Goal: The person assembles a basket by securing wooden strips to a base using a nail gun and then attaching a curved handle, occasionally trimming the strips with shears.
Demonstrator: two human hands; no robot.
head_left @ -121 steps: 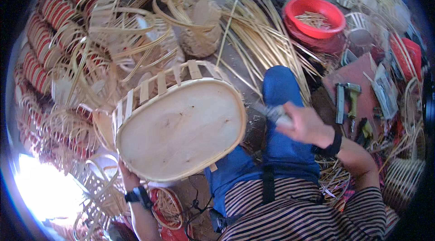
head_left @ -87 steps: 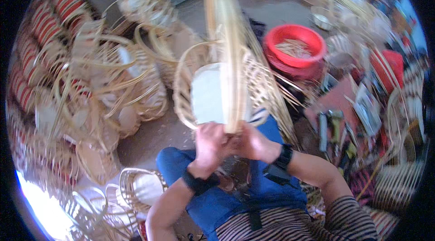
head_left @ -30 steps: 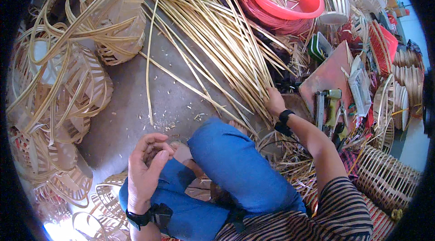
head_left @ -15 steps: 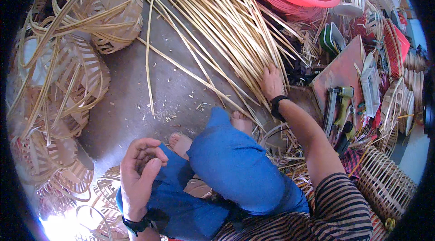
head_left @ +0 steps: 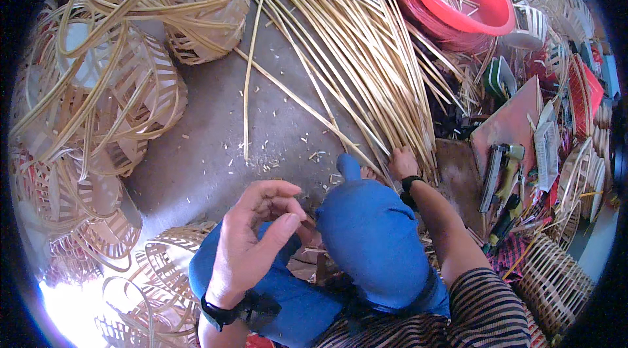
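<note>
A large bundle of long, pale yellow cane sticks (head_left: 366,53) lies fanned out on the floor in front of me. My right hand (head_left: 403,163) is at the near ends of this bundle, its fingers bent among the sticks; how many it grips I cannot make out. My left hand (head_left: 258,237) is raised over my left leg, fingers loosely curved and thumb apart, holding nothing. One separate cane stick (head_left: 247,93) lies to the left of the bundle, and another slants across the floor toward my feet.
Woven baskets with tall loop handles (head_left: 124,80) crowd the left side. A red plastic basin (head_left: 504,21) with short sticks stands far right, on coiled red strands. A staple gun (head_left: 507,171) lies by a reddish board (head_left: 504,125) at right. Nearer is an openwork basket (head_left: 553,276).
The whole view has shifted, with the floor things now farther right. My right hand has slid toward the sticks' near ends, its fingers more bent. My left hand has risen and moved right.
</note>
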